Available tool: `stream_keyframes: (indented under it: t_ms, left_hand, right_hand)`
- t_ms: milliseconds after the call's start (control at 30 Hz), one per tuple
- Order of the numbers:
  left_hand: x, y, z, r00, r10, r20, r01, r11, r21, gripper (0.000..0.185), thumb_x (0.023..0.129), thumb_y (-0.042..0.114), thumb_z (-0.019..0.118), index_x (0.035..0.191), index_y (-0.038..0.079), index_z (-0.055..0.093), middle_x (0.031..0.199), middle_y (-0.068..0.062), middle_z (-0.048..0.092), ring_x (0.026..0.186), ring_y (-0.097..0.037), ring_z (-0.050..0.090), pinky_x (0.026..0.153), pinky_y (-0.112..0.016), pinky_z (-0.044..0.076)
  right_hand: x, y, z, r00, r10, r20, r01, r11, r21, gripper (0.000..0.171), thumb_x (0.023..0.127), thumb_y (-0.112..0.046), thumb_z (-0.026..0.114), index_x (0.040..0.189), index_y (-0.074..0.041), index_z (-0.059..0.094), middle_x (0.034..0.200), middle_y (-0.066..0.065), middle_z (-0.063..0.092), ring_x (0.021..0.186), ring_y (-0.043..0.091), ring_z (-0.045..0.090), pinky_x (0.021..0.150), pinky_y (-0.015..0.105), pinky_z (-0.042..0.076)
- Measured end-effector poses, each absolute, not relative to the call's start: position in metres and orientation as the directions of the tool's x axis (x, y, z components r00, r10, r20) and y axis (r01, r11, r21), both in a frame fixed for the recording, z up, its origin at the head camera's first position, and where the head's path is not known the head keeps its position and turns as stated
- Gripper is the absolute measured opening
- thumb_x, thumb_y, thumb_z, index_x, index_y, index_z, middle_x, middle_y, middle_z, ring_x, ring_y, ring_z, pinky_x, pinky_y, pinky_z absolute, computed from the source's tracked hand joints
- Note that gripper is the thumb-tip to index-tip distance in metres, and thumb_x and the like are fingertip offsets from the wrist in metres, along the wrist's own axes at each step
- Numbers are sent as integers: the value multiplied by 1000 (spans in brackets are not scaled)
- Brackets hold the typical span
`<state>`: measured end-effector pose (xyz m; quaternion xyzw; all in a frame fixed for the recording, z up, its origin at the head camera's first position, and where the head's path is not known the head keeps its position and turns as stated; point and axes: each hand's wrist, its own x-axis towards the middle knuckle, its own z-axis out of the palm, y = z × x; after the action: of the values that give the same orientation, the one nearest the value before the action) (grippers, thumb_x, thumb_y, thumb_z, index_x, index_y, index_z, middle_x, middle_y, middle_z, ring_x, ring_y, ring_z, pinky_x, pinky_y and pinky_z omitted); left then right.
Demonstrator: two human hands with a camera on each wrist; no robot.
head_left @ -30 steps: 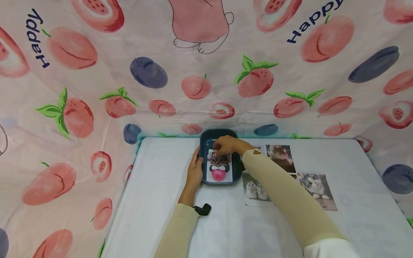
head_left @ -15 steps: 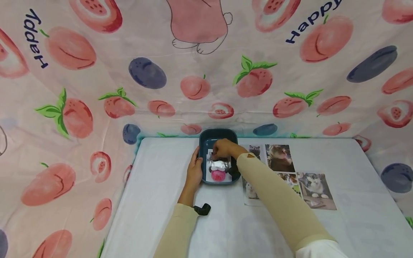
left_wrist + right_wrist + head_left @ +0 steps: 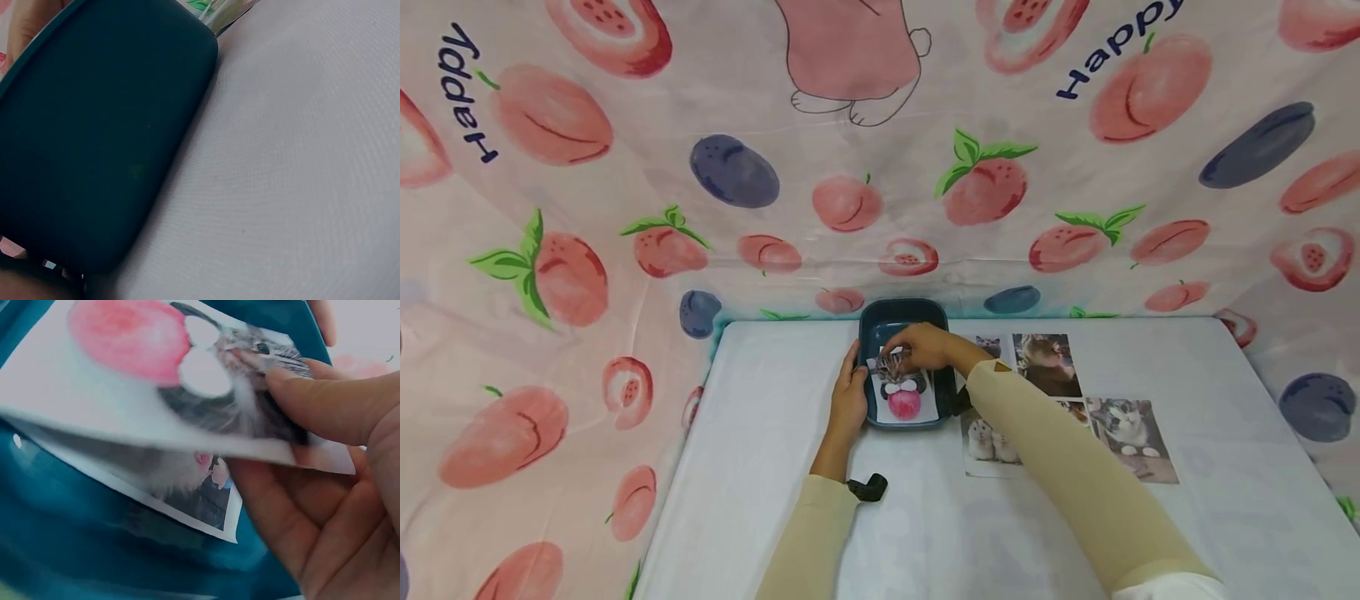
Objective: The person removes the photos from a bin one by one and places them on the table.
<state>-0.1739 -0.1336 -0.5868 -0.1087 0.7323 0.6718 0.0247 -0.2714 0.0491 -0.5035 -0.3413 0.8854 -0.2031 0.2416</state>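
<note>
A dark teal rectangular tray stands at the back of the table in the head view. My left hand grips its left side. Over the tray, my right hand pinches a photo card showing a tabby cat and a pink round shape. In the right wrist view the thumb lies on the card's top face, with fingers beneath it. Another photo card lies under the held one inside the tray. The left wrist view shows mainly the tray's outer wall.
Several animal photo cards lie right of the tray, among them a brown one, a grey-and-white cat card and a card with white animals. My right sleeve covers part of them. A fruit-print cloth hangs behind the white table.
My right hand reached further down over the card, then drew back a little. The pinched card now sits slightly tilted and further left in the tray. My left hand keeps its hold.
</note>
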Motion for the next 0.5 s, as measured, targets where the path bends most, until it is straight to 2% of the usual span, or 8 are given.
stream_keyframes:
  t_ms: [67,233,333,433,500]
  left_hand:
    - [-174,-134,-588,-975,-129,-181,-192,74,979,49,109,30,41,156,45,37,167,4,32,157,-23,22,128,-51,17]
    - [-174,-134,-587,-972,-128,-197,-206,64,976,50,109,29,40,155,47,37,167,3,32,157,-24,23,128,-53,18]
    - [-174,-134,-586,-970,-128,-206,-215,63,975,51,109,27,40,157,45,36,168,2,31,157,-26,22,127,-55,18]
    - [-174,-133,-585,-970,-131,-206,-215,62,975,51,109,27,40,157,42,36,168,3,30,157,-26,22,127,-54,18]
    - [-174,-132,-584,-971,-134,-197,-208,68,976,51,109,26,40,158,41,36,168,3,30,157,-26,21,128,-53,18]
  right_hand:
    - [-268,52,-502,-657,-701,-277,-504,682,-530,41,94,-15,73,134,-22,69,140,8,65,127,30,61,108,49,49]
    - [-263,60,-502,-727,-657,-198,-434,664,-609,36,93,-16,75,129,-21,70,137,9,66,126,32,62,107,51,50]
    - [-260,69,-503,-771,-621,-140,-385,631,-674,33,93,-18,76,125,-25,72,133,3,68,124,25,63,105,49,52]
    - [-257,81,-502,-806,-584,-102,-336,591,-733,33,94,-21,75,126,-29,72,126,-1,70,95,21,65,85,42,56]
    - [-254,92,-500,-825,-557,-97,-298,574,-762,34,95,-24,74,128,-32,71,121,-2,70,78,19,57,71,37,51]
